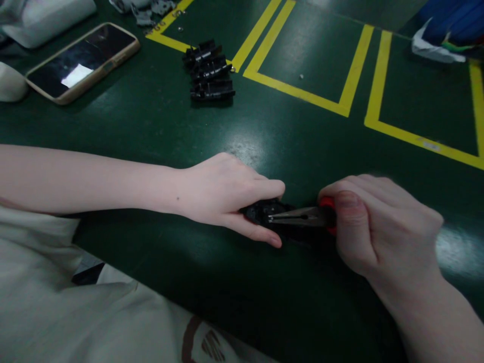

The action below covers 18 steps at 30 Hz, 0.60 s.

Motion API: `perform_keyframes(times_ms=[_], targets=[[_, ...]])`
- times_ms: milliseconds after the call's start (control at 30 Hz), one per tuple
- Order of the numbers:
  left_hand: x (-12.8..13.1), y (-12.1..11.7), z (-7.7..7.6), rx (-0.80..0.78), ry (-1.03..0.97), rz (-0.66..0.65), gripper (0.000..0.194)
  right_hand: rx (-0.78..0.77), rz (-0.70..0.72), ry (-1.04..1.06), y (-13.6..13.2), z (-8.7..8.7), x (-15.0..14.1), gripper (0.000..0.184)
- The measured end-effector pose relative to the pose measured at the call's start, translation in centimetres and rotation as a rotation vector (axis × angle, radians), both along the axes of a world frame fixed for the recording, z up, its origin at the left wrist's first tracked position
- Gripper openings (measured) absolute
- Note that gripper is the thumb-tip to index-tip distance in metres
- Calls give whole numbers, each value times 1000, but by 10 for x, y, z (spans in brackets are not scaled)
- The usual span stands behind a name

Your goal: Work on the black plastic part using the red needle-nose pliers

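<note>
My left hand rests on the dark green table with its thumb and fingers closed round a small black plastic part. My right hand is wrapped round the red handles of needle-nose pliers. The pliers' metal jaws point left and their tips touch the black part between my left fingers. Most of the red handles are hidden inside my right fist.
A pile of similar black parts lies farther back. A phone lies screen up at the back left, near white cloth. Yellow tape lines mark boxes on the table. Blue and white material sits at the back right.
</note>
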<state>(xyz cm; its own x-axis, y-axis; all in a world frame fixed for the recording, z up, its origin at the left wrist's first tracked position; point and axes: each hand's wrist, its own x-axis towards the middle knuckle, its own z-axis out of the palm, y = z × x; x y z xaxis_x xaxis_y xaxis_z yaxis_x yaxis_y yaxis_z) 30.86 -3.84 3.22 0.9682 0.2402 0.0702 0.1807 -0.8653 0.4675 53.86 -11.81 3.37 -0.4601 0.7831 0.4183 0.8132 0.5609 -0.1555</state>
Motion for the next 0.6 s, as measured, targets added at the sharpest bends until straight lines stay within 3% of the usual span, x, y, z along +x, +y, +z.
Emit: perform_keyframes(times_ms=[167,600], targets=[[0,-3,0,26,-14,51,43,-9,-1,-3,0,0,-2,33],[-1,0,-6,103,-19,-10,47,12,-27,-59,-5,0,-6,33]])
